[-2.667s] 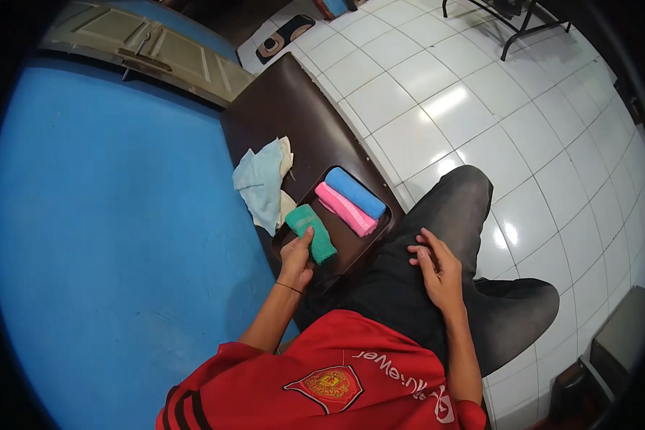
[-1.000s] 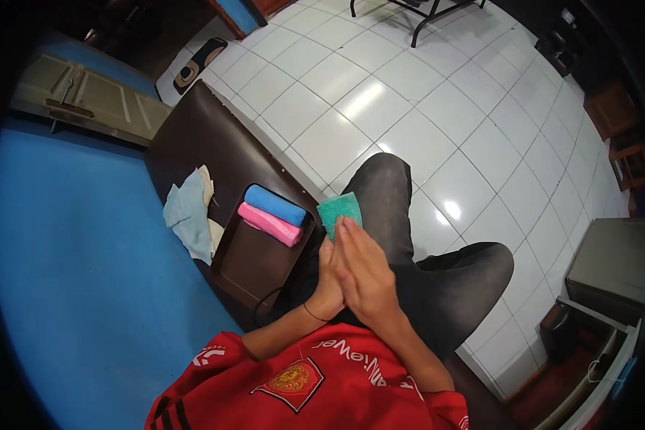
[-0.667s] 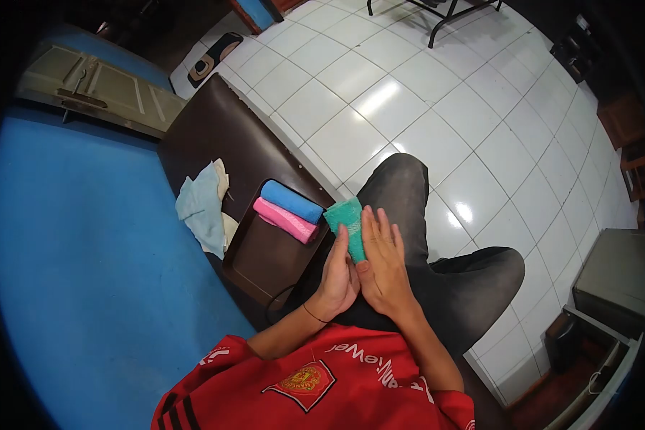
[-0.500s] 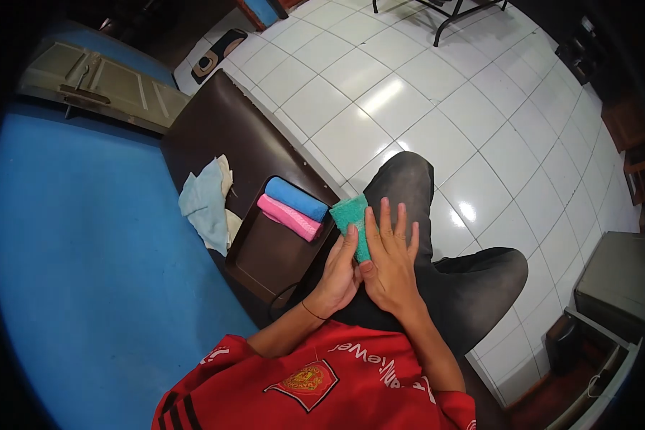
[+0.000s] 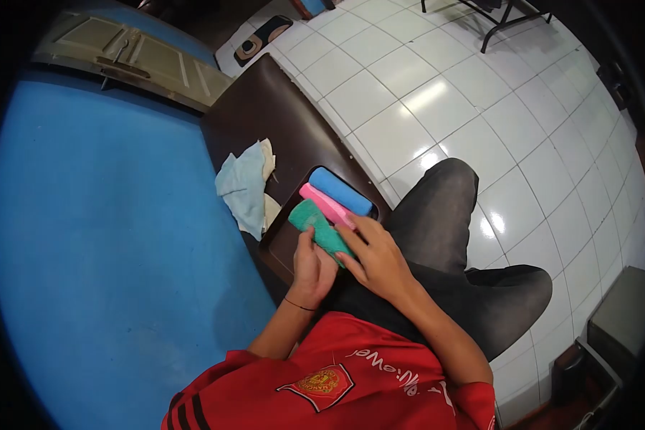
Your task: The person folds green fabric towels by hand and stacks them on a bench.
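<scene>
We look down from head height at a seated person in a red shirt and dark trousers. Both hands meet over a dark brown tray [image 5: 283, 247] that sits on a dark brown surface [image 5: 279, 107] beside the person's knee.

Our left hand [image 5: 314, 266] lies along the near side of a rolled green cloth [image 5: 321, 229], fingers curled up against it, thumb touching the roll. Our right hand [image 5: 375, 259] comes in from the other side, its fingers laid over the near end of the same green roll, loosely bent rather than tightly closed. Together the two hands hold the roll between them, just above or on the tray floor; we cannot tell whether it rests there.

The green roll lies just beside a rolled pink cloth [image 5: 321, 203], and beyond that sits a rolled blue cloth [image 5: 340, 190], the pink and blue touching side by side at the far end of the tray.

Left of the tray, on the same surface, lies a crumpled pale blue cloth [image 5: 242, 188] over a cream one [image 5: 268, 156]. A blue floor mat [image 5: 107, 236] spreads to the left, white floor tiles [image 5: 437, 107] to the right.
</scene>
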### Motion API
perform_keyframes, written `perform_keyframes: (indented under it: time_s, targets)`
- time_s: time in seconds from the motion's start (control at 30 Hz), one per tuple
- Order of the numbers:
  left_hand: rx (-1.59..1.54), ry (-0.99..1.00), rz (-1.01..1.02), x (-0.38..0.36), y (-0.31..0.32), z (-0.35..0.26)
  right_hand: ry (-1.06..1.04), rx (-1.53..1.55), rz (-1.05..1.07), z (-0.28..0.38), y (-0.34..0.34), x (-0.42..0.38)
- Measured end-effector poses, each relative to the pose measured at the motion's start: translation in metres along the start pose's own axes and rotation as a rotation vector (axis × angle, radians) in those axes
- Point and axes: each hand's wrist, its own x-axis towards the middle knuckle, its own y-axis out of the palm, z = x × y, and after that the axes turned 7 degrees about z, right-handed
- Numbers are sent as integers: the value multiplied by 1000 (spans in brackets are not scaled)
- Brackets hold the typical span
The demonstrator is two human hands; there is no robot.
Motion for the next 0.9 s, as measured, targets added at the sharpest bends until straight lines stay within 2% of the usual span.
perform_keyframes:
  time_s: [0.03, 0.1, 0.17, 0.23, 0.37, 0.47, 0.57, 0.63, 0.67, 0.7, 0.77, 0.83, 0.87, 0.9]
  targets:
    - [41, 35, -41, 2, -7, -3, -3, 5, 5, 1, 3, 0]
    - [-5, 32, -87, 2, -14, -6, -44, 76, 143, 3, 12, -1]
    - [-52, 28, -130, 1, -12, -8, -70, 17, 87, 7, 21, 4]
    - [-115, -20, -205, 0, -6, -14, 162, 132, 157, 15, 25, 15]
    - [-214, -6, -142, 8, -28, -29, 130, 336, 192, 9, 36, 36]
    - [-156, 22, -58, 16, -42, -33, 172, 359, 185, 13, 42, 34]
    - [-179, 17, -103, 19, -21, -29, 160, 423, 106, 7, 44, 28]
    - [-287, 58, -261, 25, -2, -28, 191, 433, 63, 3, 40, 28]
    - [-291, 56, -261, 27, -11, -24, 144, 434, -13, 0, 44, 27]
    - [-215, 65, -237, 29, -18, -21, 145, 432, -12, 1, 42, 27]
    - [-137, 72, -214, 31, -29, -16, 335, 493, 43, 4, 38, 24]
    - [69, 151, -347, 27, -8, -17, 369, 469, 50, 0, 44, 18]
    - [69, 146, -347, 27, -11, -17, 401, 448, 60, -2, 46, 15]
    - [194, 123, -257, 26, -17, -18, 405, 448, 59, -4, 49, 15]
